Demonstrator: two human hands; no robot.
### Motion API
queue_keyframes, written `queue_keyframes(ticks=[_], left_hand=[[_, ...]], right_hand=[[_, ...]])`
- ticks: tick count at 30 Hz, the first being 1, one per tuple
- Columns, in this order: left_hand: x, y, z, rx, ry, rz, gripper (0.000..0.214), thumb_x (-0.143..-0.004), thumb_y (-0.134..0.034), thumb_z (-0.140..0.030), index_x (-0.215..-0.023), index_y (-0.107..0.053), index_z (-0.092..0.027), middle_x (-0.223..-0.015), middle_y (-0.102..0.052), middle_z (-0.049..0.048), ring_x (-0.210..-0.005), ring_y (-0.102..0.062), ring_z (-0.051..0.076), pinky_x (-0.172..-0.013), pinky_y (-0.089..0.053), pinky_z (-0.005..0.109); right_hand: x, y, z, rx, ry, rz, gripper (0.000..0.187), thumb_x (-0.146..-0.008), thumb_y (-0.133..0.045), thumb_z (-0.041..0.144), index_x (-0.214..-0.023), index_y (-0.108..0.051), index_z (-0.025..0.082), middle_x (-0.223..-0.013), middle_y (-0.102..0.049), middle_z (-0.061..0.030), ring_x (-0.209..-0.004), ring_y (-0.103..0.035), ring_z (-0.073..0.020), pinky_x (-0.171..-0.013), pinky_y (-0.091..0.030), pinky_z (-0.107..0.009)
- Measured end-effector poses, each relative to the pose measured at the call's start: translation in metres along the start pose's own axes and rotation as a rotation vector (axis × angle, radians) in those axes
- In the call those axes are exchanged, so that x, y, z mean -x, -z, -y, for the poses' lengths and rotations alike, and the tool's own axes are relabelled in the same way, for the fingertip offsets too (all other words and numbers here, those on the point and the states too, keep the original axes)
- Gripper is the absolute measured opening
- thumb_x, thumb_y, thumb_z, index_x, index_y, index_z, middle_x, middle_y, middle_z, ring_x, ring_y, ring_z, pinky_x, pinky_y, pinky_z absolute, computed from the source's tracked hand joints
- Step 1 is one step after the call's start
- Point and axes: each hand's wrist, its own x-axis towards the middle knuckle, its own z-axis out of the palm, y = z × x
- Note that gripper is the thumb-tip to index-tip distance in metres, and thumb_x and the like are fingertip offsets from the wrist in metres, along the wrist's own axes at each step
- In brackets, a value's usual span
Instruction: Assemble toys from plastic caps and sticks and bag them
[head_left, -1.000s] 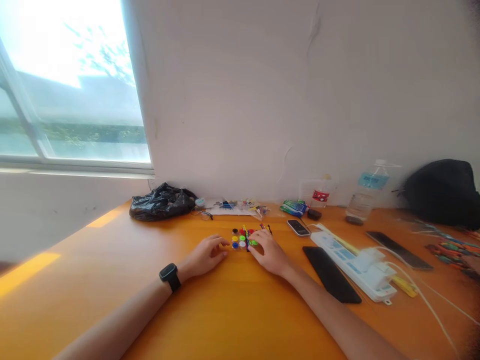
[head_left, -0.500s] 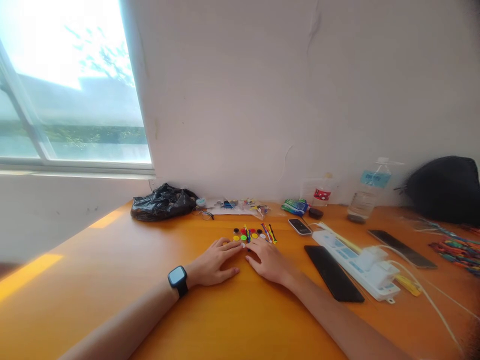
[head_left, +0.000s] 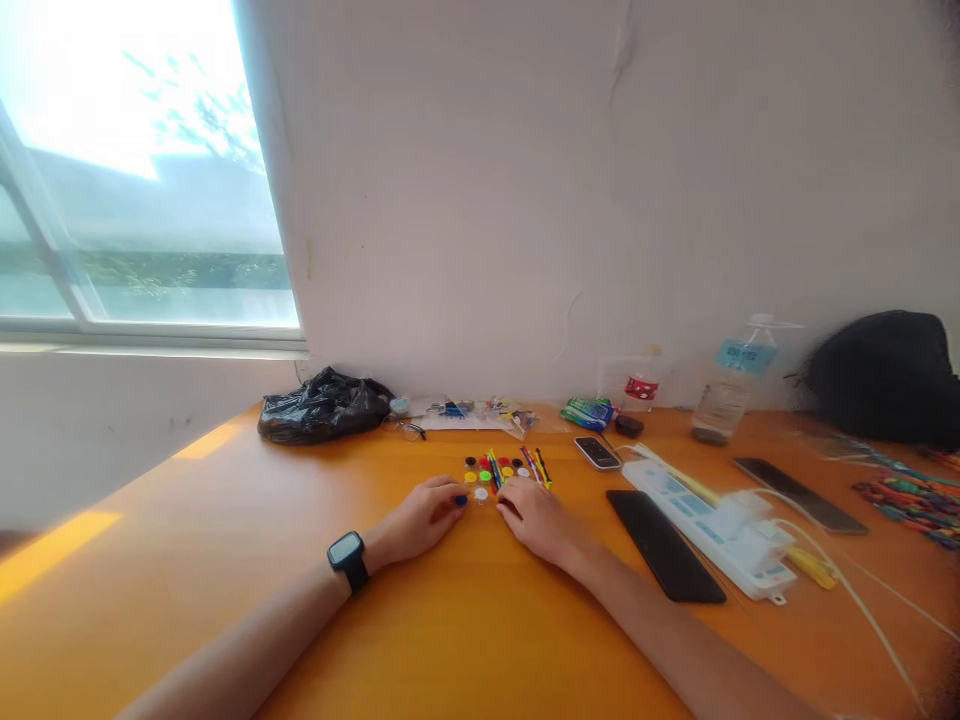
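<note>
A cluster of small coloured discs (head_left: 491, 470) lies on the orange table (head_left: 465, 620), with several coloured sticks (head_left: 536, 465) just to its right. My left hand (head_left: 420, 520), a black watch (head_left: 347, 558) on its wrist, has its fingers curled and pinches a blue disc (head_left: 460, 499) at the near left of the cluster. A white disc (head_left: 481, 493) lies between my hands. My right hand (head_left: 538, 518) rests on the table, its fingers loosely stretched towards the near right of the discs, and nothing shows in it.
Along the wall stand a black plastic bag (head_left: 322, 405), glasses (head_left: 405, 428), small packets (head_left: 592, 412), a water bottle (head_left: 731, 395) and a black bag (head_left: 889, 375). To the right lie a small phone (head_left: 598, 452), a black phone (head_left: 664, 545) and a white power strip (head_left: 712, 520) with cables.
My left hand went from lying flat over the discs to a pinch on a blue disc, drawn slightly back. My right hand shifted a little nearer.
</note>
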Motion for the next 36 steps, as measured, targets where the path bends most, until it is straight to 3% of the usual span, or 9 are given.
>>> queue_keyframes(ticks=[7, 13, 19, 24, 31, 34, 36], left_hand=[[0.0, 0.002, -0.004, 0.043, 0.031, 0.007, 0.018, -0.097, -0.058, -0.025, -0.106, -0.073, -0.02, -0.105, -0.071, 0.0075, -0.09, -0.066, 0.017, -0.085, -0.053, 0.027], [0.001, 0.002, -0.005, 0.094, 0.09, 0.073, 0.019, -0.096, -0.062, -0.031, -0.104, -0.075, -0.02, -0.098, -0.075, 0.0053, -0.084, -0.066, 0.016, -0.082, -0.054, 0.027], [0.003, 0.001, -0.014, 0.301, 0.134, 0.179, 0.032, -0.089, -0.074, -0.045, -0.105, -0.077, -0.017, -0.098, -0.077, 0.007, -0.085, -0.069, 0.018, -0.079, -0.057, 0.026], [0.004, 0.001, -0.024, 0.311, 0.097, 0.223, 0.04, -0.087, -0.076, -0.051, -0.109, -0.078, -0.019, -0.101, -0.077, 0.008, -0.089, -0.07, 0.019, -0.083, -0.057, 0.028], [0.005, 0.002, -0.022, 0.245, 0.13, 0.057, 0.041, -0.091, -0.073, -0.049, -0.122, -0.071, -0.022, -0.112, -0.075, 0.007, -0.094, -0.068, 0.02, -0.083, -0.055, 0.03], [0.003, 0.006, -0.024, 0.183, 0.105, -0.051, 0.035, -0.096, -0.066, -0.045, -0.124, -0.069, -0.023, -0.113, -0.073, 0.0071, -0.093, -0.066, 0.019, -0.084, -0.054, 0.031], [0.001, 0.008, -0.025, 0.141, 0.078, -0.156, 0.034, -0.099, -0.062, -0.041, -0.129, -0.065, -0.025, -0.12, -0.069, 0.0088, -0.101, -0.064, 0.021, -0.091, -0.053, 0.035]], right_hand=[[-0.005, -0.007, -0.003, 0.06, -0.066, -0.014, 0.018, -0.098, -0.051, 0.013, -0.089, -0.066, 0.018, -0.095, -0.071, -0.0065, -0.096, -0.065, -0.0203, -0.085, -0.043, -0.029], [-0.005, -0.008, 0.0, 0.09, -0.061, -0.016, 0.022, -0.1, -0.049, 0.014, -0.094, -0.07, 0.019, -0.1, -0.073, -0.0085, -0.102, -0.065, -0.0219, -0.089, -0.045, -0.03], [-0.005, -0.006, 0.004, 0.132, -0.136, -0.009, 0.028, -0.1, -0.045, 0.014, -0.096, -0.072, 0.019, -0.098, -0.074, -0.0115, -0.098, -0.067, -0.0245, -0.084, -0.046, -0.032], [-0.006, -0.003, 0.006, 0.211, -0.14, -0.006, 0.03, -0.098, -0.042, 0.011, -0.102, -0.07, 0.018, -0.1, -0.074, -0.0128, -0.096, -0.068, -0.0254, -0.082, -0.046, -0.033], [-0.008, 0.009, 0.001, 0.17, -0.193, -0.121, 0.03, -0.096, -0.046, 0.013, -0.118, -0.065, 0.019, -0.112, -0.073, -0.0131, -0.095, -0.07, -0.0248, -0.082, -0.049, -0.032], [-0.008, 0.013, -0.006, -0.049, -0.166, -0.28, 0.025, -0.097, -0.043, 0.015, -0.112, -0.063, 0.02, -0.112, -0.071, -0.0116, -0.095, -0.069, -0.024, -0.084, -0.052, -0.034], [-0.008, 0.013, -0.008, -0.326, -0.155, -0.333, 0.021, -0.099, -0.043, 0.023, -0.113, -0.058, 0.022, -0.107, -0.069, -0.009, -0.089, -0.07, -0.022, -0.081, -0.055, -0.034]])
